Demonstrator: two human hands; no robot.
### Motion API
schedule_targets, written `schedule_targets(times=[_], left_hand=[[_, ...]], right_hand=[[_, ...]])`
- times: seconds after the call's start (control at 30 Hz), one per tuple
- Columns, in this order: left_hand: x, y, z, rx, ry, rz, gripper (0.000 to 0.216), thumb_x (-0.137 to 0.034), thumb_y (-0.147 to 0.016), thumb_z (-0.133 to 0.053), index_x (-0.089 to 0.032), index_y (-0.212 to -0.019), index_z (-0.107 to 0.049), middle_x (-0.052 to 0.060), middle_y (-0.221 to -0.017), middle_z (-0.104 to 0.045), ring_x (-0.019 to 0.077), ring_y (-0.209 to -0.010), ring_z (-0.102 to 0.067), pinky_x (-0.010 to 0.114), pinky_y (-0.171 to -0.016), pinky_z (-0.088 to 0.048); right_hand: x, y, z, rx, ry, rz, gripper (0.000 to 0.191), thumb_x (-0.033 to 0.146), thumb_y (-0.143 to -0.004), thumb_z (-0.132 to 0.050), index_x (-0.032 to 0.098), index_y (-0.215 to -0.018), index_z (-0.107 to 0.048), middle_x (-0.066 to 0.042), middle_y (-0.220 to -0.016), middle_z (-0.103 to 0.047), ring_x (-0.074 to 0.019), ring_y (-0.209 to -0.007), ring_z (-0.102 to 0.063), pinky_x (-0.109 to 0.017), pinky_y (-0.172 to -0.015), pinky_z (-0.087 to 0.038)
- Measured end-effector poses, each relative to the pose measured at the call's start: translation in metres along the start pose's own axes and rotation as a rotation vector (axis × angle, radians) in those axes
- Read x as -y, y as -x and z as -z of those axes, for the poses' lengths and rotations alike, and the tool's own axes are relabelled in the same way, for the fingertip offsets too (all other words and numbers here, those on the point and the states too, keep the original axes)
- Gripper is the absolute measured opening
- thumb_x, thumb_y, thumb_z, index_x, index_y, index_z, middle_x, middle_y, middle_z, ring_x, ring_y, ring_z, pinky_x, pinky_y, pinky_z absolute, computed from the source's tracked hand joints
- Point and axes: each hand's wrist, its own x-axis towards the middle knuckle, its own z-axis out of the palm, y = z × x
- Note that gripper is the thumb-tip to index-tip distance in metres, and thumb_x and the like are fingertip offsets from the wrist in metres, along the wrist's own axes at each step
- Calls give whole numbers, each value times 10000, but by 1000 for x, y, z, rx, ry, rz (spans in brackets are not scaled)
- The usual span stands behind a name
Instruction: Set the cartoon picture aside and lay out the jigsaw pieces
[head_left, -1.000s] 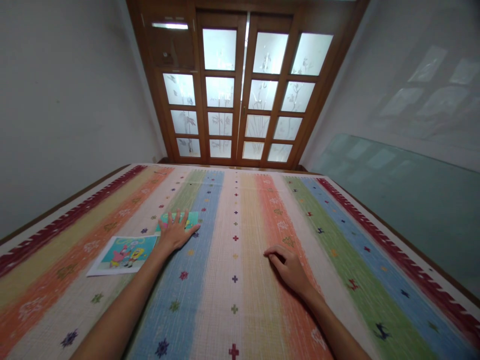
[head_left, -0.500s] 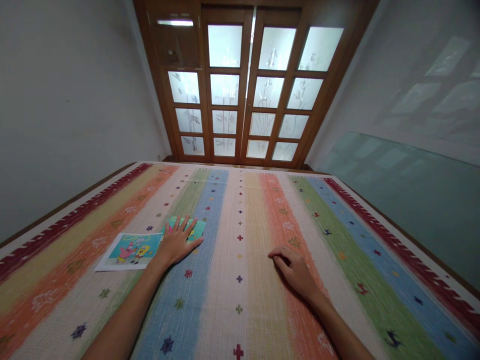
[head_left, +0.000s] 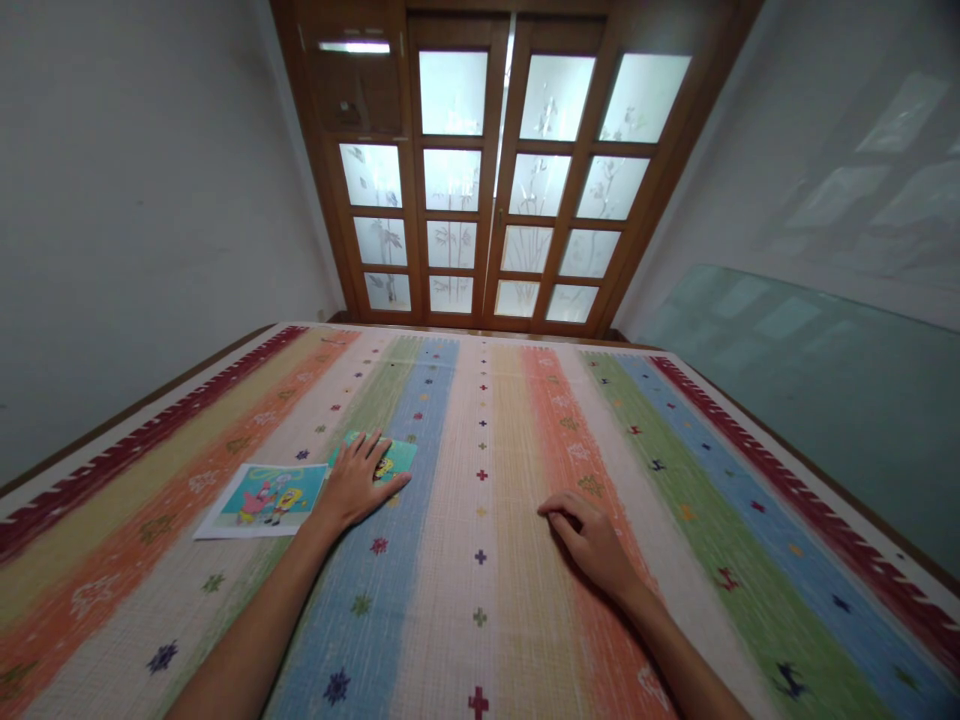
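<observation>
My left hand [head_left: 358, 483] lies flat with fingers apart on a small green picture card [head_left: 397, 456], covering most of it. Just left of that hand a larger printed cartoon picture [head_left: 264, 497] with a white border lies on the striped cloth [head_left: 480, 520]. My right hand [head_left: 592, 540] rests on the orange stripe with its fingers curled under, holding nothing that I can see. Both forearms reach in from the bottom edge.
The many-coloured striped cloth covers a wide surface with dark red borders at both sides. A wooden door with frosted glass panes [head_left: 487, 170] stands beyond its far edge. A pale green glass sheet [head_left: 810, 380] leans along the right wall.
The view has shifted slightly, and my left hand has slid a little over the green card. My right hand has stayed where it was.
</observation>
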Motion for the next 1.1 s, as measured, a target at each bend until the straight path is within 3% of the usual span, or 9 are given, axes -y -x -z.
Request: schedule_targets(times=[0.13,0.5,0.77,1.1], left_hand=[[-4,1,2,4,-15,41,768,-701,-906,-582,-241,-1519,-525,155,-1637,-414,466,-1505,-328,746,-1197,-164],[-9,2,7,-38,-30,55,738,-545,-927,-600,-220,-1572,-445,139,-1596,-482,383,-1451,-429,568,-1196,-304],[-9,1,6,-89,-20,104,677,-578,-931,-581,-175,-1475,-547,168,-1542,-535,400,-1411,-461,556,-1133,-388],[-10,1,8,-119,10,60,606,-534,-928,-630,-191,-1425,-578,132,-1526,-557,359,-1432,-453,506,-1171,-377]], right_hand=[[0,0,0,-1,3,-1,226,297,-921,-517,230,-829,-712,-73,-869,-751,-244,-828,-707,-380,-786,-551],[-3,1,-3,-15,7,-2,227,287,-914,-512,223,-838,-716,-72,-864,-744,-241,-826,-698,-383,-793,-545],[-1,1,-2,-8,15,-6,225,291,-915,-513,224,-837,-713,-76,-866,-747,-247,-830,-702,-390,-792,-547],[0,1,-2,-8,7,-9,237,303,-930,-508,225,-839,-713,-75,-872,-745,-243,-835,-700,-387,-793,-545]])
